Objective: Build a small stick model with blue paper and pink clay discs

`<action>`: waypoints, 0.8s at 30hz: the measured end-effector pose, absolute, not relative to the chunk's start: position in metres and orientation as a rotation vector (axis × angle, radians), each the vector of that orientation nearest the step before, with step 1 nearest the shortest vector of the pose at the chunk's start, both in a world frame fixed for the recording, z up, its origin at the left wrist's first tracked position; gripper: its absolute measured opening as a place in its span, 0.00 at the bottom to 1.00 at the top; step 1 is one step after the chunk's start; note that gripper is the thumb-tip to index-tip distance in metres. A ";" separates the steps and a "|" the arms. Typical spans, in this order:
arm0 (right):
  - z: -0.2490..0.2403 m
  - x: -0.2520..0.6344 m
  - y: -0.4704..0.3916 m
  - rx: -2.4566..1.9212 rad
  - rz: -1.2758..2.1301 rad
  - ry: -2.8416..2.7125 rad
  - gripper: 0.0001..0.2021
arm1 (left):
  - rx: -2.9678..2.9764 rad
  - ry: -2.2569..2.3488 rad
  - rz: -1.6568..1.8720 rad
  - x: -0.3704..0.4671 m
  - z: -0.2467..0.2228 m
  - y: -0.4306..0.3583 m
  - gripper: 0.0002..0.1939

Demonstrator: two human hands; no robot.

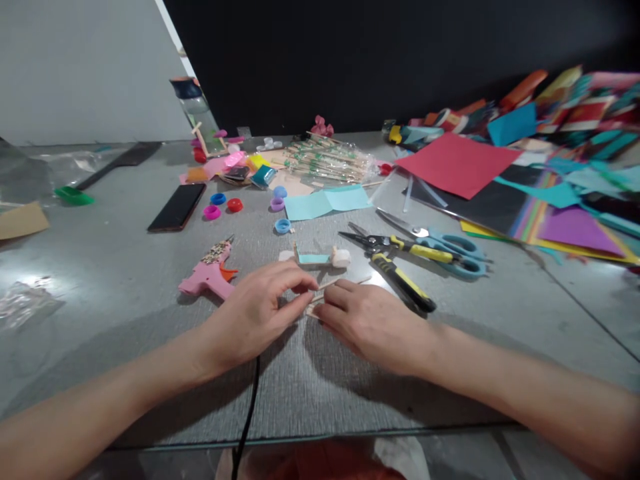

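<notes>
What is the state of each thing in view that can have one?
Right hand, fingers on thin stick.
Left hand, curled, grip unclear.
Pliers, open, handles spread.
Scissors, blades look closed.
Glue gun, lying on its side.
Phone, screen dark.
Bottle, lid on.
Light blue paper, creased, unfolded.
Stick bundle, in clear wrap.

Grey table (117, 287): pink glue gun (206, 279), black phone (177, 208), yellow-black pliers (423, 251) beside blue-handled scissors (421, 232), coloured bottle caps (235, 206).

Slim pale sticks (329, 283), slanted, partly under right hand (373, 321)
</notes>
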State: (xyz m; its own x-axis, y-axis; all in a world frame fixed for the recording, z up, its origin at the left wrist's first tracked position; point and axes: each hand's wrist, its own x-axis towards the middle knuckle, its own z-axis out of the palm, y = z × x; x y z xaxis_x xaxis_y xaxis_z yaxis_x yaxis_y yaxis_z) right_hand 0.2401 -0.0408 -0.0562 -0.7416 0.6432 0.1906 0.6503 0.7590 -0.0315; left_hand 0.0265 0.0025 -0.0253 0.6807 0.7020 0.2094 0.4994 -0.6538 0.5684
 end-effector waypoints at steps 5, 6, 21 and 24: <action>-0.051 0.239 -0.043 -1.047 -0.018 -2.729 0.08 | 2.394 0.935 0.619 0.028 -0.023 0.003 0.05; -0.050 0.238 -0.043 -1.082 0.022 -2.712 0.08 | 2.383 0.943 0.639 0.028 -0.022 0.002 0.05; -0.038 0.243 -0.041 -1.185 0.854 -1.842 0.09 | 1.885 1.014 0.625 0.032 -0.025 0.002 0.11; -0.036 0.238 -0.044 -1.086 1.209 -1.449 0.07 | 1.686 0.870 0.617 0.038 -0.027 -0.004 0.09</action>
